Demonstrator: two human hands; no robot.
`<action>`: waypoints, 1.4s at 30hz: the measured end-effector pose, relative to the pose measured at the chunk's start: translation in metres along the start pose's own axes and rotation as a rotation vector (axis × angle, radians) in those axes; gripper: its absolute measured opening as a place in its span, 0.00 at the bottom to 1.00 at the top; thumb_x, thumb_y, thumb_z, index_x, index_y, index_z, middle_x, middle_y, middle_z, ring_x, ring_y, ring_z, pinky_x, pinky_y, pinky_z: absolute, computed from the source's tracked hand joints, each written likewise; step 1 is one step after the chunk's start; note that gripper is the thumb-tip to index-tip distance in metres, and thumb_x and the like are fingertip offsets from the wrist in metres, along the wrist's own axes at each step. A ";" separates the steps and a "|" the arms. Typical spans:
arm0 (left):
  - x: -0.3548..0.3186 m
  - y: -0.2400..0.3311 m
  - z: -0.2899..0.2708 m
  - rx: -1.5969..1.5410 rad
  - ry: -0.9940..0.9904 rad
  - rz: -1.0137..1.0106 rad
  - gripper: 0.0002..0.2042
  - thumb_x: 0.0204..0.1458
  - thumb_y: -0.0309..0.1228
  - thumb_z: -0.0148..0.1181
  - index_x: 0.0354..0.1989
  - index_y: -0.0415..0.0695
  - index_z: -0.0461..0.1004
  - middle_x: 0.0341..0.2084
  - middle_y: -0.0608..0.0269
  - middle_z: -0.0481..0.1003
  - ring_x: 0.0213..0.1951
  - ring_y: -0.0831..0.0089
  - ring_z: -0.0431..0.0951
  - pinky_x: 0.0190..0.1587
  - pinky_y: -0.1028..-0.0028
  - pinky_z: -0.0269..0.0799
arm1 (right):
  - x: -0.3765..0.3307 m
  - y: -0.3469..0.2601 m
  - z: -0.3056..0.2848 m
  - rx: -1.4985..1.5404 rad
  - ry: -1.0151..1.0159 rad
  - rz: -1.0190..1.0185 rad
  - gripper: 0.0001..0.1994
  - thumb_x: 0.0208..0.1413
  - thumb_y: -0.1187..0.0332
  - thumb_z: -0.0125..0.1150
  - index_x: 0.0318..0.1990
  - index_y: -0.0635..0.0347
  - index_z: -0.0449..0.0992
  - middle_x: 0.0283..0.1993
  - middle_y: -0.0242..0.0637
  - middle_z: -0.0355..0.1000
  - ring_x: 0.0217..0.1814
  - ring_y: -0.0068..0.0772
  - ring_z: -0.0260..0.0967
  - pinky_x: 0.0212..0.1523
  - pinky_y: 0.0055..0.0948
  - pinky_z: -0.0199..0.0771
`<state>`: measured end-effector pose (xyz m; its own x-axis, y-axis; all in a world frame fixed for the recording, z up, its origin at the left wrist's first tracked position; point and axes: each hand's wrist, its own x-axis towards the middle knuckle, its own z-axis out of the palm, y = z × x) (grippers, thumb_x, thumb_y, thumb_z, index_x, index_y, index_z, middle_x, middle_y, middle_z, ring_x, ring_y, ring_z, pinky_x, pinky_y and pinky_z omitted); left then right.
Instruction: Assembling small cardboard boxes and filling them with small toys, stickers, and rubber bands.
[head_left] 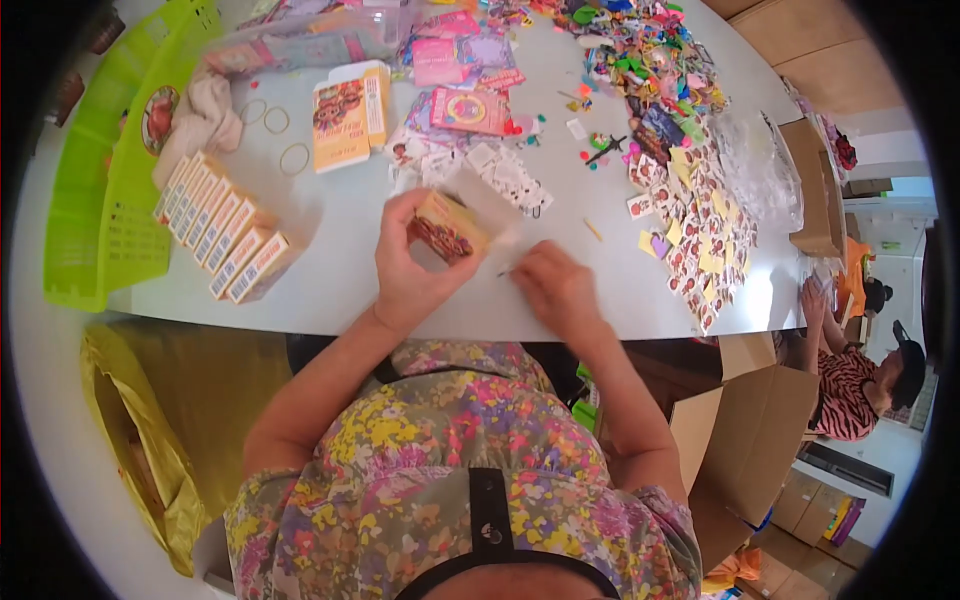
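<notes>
The left hand grips a small open box above the bench. The right hand, at four o'clock from it, pinches something small, fingers closed; the box's long axis runs ten-to-four.

Head-worn fisheye, steeply down, close over table

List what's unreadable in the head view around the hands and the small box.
- Small box: underside and contents hidden by the left hand.
- Right hand: fingertips pinch something too small to identify.
- Toy pile: single pieces blur near the top rim.
- Row of boxes: only the top faces show.
</notes>
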<state>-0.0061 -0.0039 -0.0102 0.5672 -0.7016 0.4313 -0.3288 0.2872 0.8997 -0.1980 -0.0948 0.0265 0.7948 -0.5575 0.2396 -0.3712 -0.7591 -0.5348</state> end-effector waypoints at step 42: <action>0.012 0.007 0.001 0.145 -0.062 0.084 0.36 0.30 0.25 0.75 0.54 0.40 0.65 0.46 0.52 0.70 0.47 0.56 0.72 0.49 0.65 0.71 | 0.139 0.000 -0.060 0.441 0.333 0.215 0.07 0.62 0.72 0.56 0.43 0.65 0.76 0.36 0.34 0.77 0.40 0.23 0.74 0.41 0.23 0.74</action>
<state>-0.0027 -0.0110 0.0007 0.4872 -0.7193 0.4953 -0.4810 0.2523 0.8396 -0.1161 -0.1928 0.1079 0.5041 -0.8127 0.2921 -0.2157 -0.4460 -0.8686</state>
